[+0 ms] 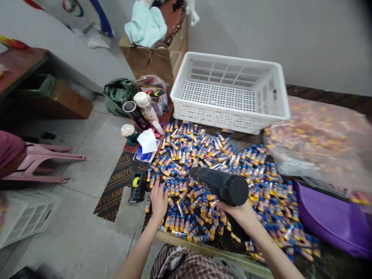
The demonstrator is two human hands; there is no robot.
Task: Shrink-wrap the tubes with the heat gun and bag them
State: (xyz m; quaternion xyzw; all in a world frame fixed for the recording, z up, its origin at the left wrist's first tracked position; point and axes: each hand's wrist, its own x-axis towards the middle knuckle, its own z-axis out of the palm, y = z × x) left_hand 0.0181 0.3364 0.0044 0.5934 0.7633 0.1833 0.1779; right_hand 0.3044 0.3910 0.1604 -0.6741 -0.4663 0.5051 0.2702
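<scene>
A black hair dryer [221, 185] is gripped by its handle in my right hand [236, 217]; the nozzle points left over the pile. Beneath it, many small blue-and-yellow wrapped tubes [181, 155] cover the tabletop. At the pile's left edge, my left hand [159, 201] rests with its fingers stretched out, touching tubes there. Whether a tube lies under the fingertips cannot be seen. Just left of that hand is a black tape dispenser [137, 186] with a yellow roll.
Behind the pile stands a white plastic crate [229, 116]. To the right are a clear bag [316, 135] of similar pieces and a purple scoop-like container [328, 221]. Bottles [143, 102] and a white paper [147, 140] sit at the left corner. A pink stool [37, 159] stands on the floor.
</scene>
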